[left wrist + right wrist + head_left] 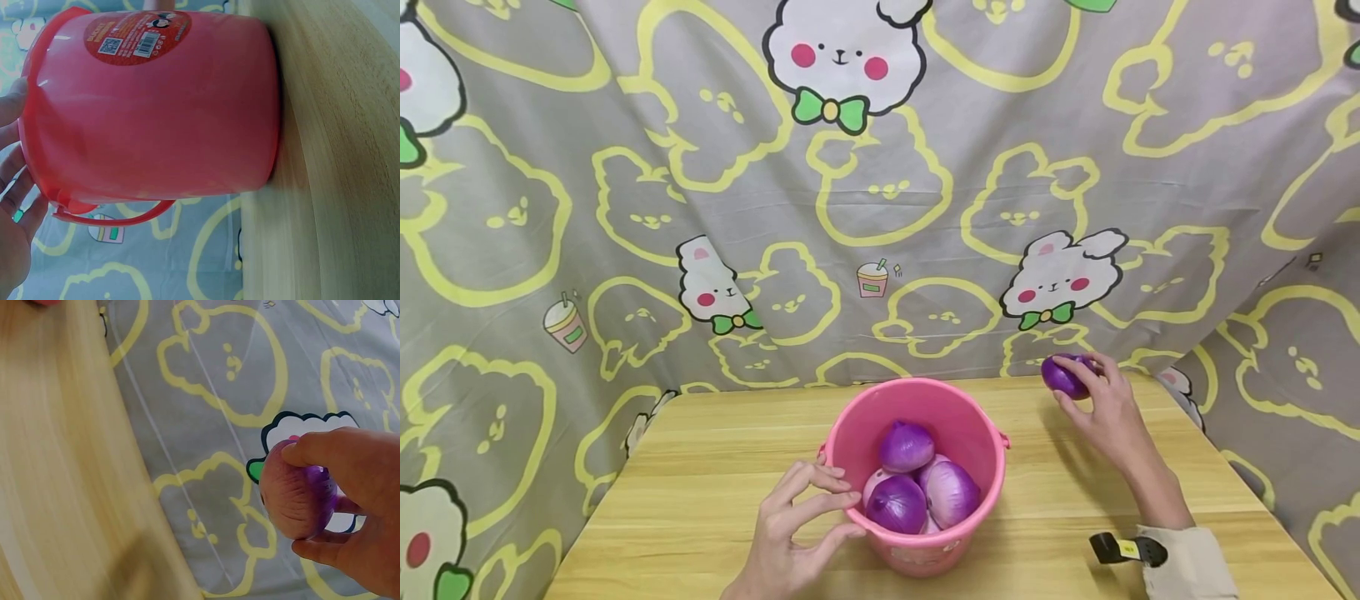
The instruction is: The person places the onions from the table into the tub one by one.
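Observation:
A pink bucket [917, 550] stands upright on the wooden table, with several purple onions [897, 503] inside it. My left hand [793, 525] is at the bucket's left rim, thumb and fingertips resting against the outside of the edge. In the left wrist view the red-looking bucket wall [156, 131] lies sideways, and the fingers [14, 103] touch its rim. Out to the right, over the table's far part, my right hand [1108, 412] grips another purple onion [1066, 376]. Thumb and fingers go round this onion [297, 490] in the right wrist view.
The wooden table [700, 475] reaches back to a grey patterned cloth [880, 200] that hangs behind it and along both sides. The bucket's handle [119, 220] hangs down along its outer wall. A black strap piece [1127, 550] sits at the right sleeve.

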`<state>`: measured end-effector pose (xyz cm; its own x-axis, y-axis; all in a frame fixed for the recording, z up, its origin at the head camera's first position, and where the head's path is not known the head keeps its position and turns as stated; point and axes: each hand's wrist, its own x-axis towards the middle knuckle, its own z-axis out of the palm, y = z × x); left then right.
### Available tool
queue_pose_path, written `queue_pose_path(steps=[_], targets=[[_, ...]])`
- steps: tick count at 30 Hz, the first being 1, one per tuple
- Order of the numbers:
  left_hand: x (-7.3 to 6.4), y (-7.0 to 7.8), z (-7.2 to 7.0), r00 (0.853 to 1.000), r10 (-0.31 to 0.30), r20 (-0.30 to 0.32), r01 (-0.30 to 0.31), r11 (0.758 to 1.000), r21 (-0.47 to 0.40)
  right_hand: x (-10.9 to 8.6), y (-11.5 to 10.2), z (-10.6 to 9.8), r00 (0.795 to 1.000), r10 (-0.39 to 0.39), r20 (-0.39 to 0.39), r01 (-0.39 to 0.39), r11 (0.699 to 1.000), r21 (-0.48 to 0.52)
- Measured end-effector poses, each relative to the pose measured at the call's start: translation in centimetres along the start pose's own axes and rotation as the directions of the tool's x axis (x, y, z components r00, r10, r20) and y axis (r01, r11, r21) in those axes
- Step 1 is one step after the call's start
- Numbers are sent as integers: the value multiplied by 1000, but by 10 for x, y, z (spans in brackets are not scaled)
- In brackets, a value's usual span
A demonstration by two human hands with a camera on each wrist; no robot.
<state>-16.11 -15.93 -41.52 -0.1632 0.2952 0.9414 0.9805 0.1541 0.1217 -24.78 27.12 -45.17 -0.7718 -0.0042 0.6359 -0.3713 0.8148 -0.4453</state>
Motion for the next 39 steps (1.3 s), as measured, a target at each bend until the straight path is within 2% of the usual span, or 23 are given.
queue_pose_path(steps=[21, 39], targets=[[0, 0, 0, 1000, 6, -4, -6, 1000, -4, 6, -19, -16, 997, -57, -57, 57, 998, -15], [0, -1, 0, 1000, 12, -10, -12, 1000, -4, 9, -36, -30, 994, -80, -70, 79, 997, -20]])
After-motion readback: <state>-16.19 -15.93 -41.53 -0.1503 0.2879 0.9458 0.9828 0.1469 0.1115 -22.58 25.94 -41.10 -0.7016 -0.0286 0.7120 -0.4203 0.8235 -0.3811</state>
